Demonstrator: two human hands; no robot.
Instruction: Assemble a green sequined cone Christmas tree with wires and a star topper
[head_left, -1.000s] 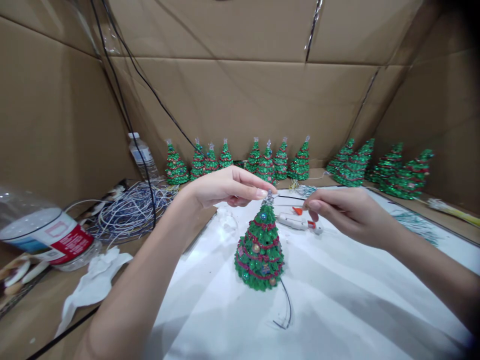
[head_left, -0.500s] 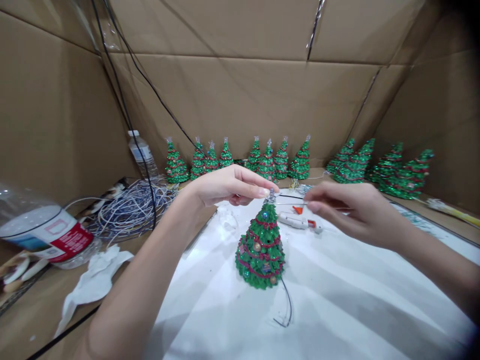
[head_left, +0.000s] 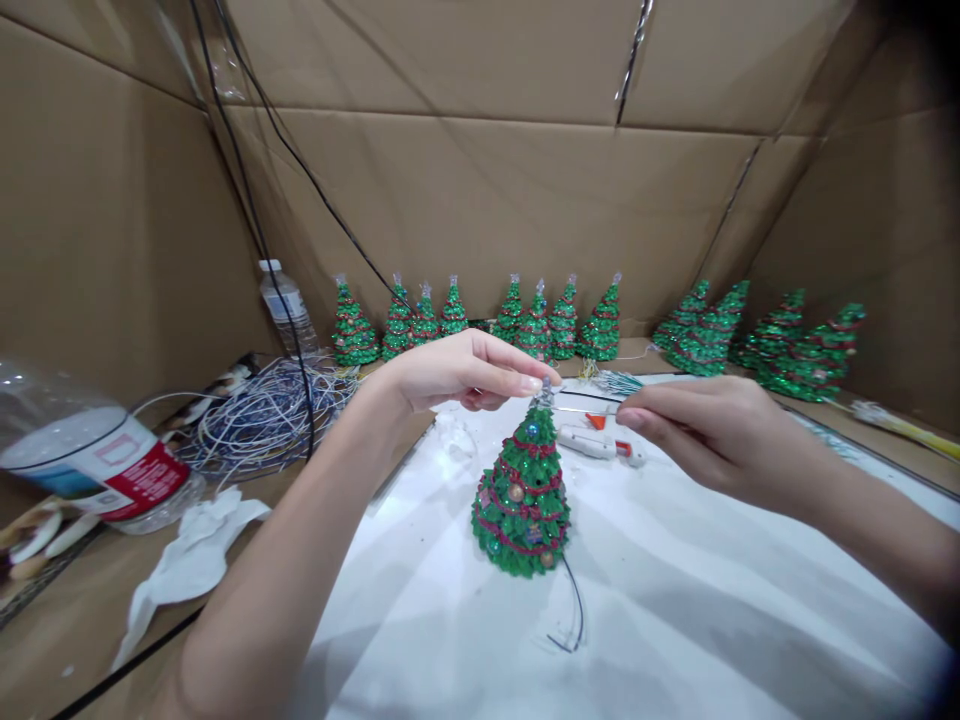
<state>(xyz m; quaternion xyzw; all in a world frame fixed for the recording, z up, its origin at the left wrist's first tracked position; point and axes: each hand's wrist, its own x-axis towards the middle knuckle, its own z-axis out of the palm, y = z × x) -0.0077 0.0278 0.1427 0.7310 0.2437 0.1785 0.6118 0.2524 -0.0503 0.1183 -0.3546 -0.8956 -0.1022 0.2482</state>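
Note:
A small green Christmas tree [head_left: 523, 500] with red garland and tiny ornaments stands upright on the white work surface. At its tip is a clear star topper [head_left: 545, 392], pinched between the thumb and forefinger of my left hand [head_left: 480, 370]. My right hand [head_left: 697, 430] is closed to the right of the tip, its thumb and fingers pressed together on a thin, pale, straight piece [head_left: 585, 410] that reaches toward the topper. Whether this is a strand or a slim tool I cannot tell. Dark wire [head_left: 577, 600] trails from the tree's base.
A white glue gun [head_left: 592, 443] with an orange trigger lies behind the tree. Several similar trees [head_left: 534, 325] line the cardboard wall [head_left: 487, 200]. At left are tangled wires [head_left: 255, 415], a water bottle [head_left: 287, 310], a large plastic bottle [head_left: 97, 460] and crumpled tissue [head_left: 187, 560].
My right hand has moved slightly to the right and its fingers look more tightly closed. The left hand stays on the star topper, and the tree stands in place.

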